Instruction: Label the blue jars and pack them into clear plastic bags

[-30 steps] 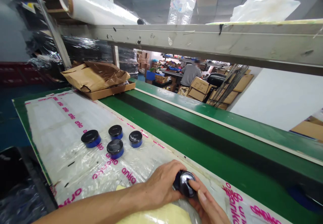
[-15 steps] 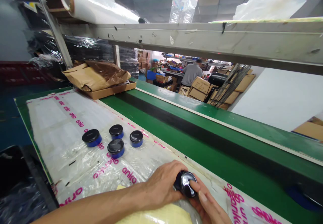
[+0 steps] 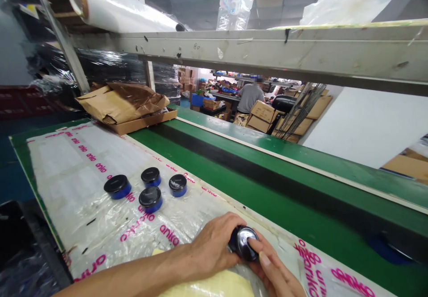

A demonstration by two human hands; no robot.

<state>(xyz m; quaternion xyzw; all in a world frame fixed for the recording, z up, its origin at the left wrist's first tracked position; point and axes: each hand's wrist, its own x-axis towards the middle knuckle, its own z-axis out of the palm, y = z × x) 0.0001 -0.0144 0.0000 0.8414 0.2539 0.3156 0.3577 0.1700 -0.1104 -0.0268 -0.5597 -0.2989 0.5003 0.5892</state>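
Observation:
At the lower middle, my left hand (image 3: 216,243) is wrapped round a shiny black round object (image 3: 246,243), which is tilted. My right hand (image 3: 272,266) holds the same object from the right, its fingertips on the glossy face. Part of the object is hidden by my fingers. Beyond my hands, on the plastic-covered table (image 3: 73,208), stand several short round pieces with black tops and blue sides, among them a left one (image 3: 117,187) and a right one (image 3: 177,185). Yellow sheeting (image 3: 207,286) lies under my left forearm.
A cardboard tray (image 3: 147,122) with brown paper sits at the back left. The green conveyor (image 3: 267,190) runs diagonally past the table. Overhead, a beam (image 3: 234,49) crosses the view, bearing a plastic roll (image 3: 123,11) and a bottle (image 3: 236,2). A person (image 3: 250,97) is far behind.
The view has shifted slightly, so the table pieces and tray appear further left. Both hands keep hold of the black object, with little change in their grip.

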